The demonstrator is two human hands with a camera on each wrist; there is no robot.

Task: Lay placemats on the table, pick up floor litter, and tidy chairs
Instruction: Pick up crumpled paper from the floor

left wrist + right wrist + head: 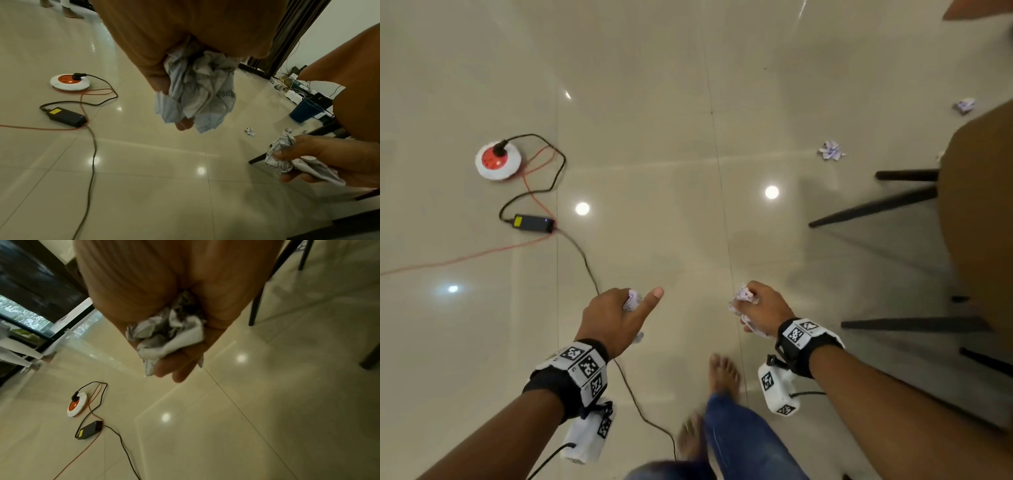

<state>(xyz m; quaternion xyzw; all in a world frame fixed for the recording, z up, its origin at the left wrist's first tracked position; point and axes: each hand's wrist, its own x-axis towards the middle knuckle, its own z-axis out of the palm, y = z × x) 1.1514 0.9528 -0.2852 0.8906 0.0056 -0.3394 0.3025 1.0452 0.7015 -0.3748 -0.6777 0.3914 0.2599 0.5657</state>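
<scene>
**Both hands full of litter, more paper still on the floor**

Our left hand (619,317) is closed around a wad of crumpled paper (197,91), fingers curled over it and the thumb sticking out to the side. Our right hand (763,308) grips a second crumpled wad (166,335), with loose ends poking out past the fingers. Neither hand has any room to spare, as far as we can judge.

Moving outward, we stand barefoot on a glossy tiled floor (654,137). Ahead and to the right, two more paper scraps lie on the tiles: one (831,150) near the black legs of a brown chair (983,212), another (964,105) further off beyond it. The left wrist view may show a third scrap by the chair legs, but it is too small to be sure. That same view shows a blue bin (306,112) well beyond the scraps, by a tangle of cables at the wall.

To the left, well apart from us, a round extension reel (497,161) and a black power adapter (533,222) sit on the floor, with a cord running back between our feet.

So we judge the litter step to be under way but unfinished: two handfuls are collected, at least two pieces remain, and what we hold is not yet binned. The table and placemats are out of view, so we cannot tell how that part stands. The chair beside us does not show enough to say whether it is tidied.
</scene>
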